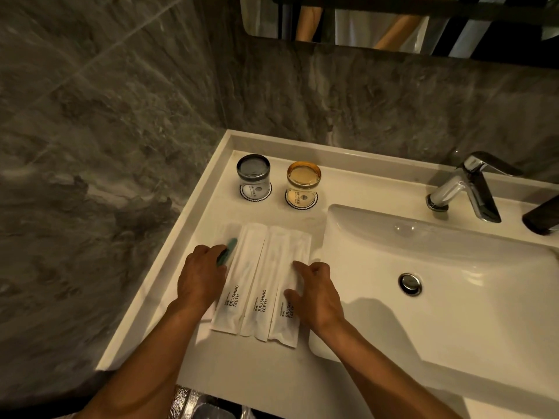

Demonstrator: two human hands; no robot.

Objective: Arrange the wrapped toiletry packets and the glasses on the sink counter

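Observation:
Three white packets printed "BRUSHING TEETH" lie side by side on the white counter: a left packet, a middle packet and a right packet. A clear packet with a green comb lies at their left. My left hand rests flat on the comb packet. My right hand presses its fingers on the right packet. Behind them stand two upturned glasses on round coasters, a grey glass and an amber glass.
The white basin with its drain lies to the right. A chrome faucet stands at the back right, a dark object beside it. Grey marble walls close off the left and back. A mirror hangs above.

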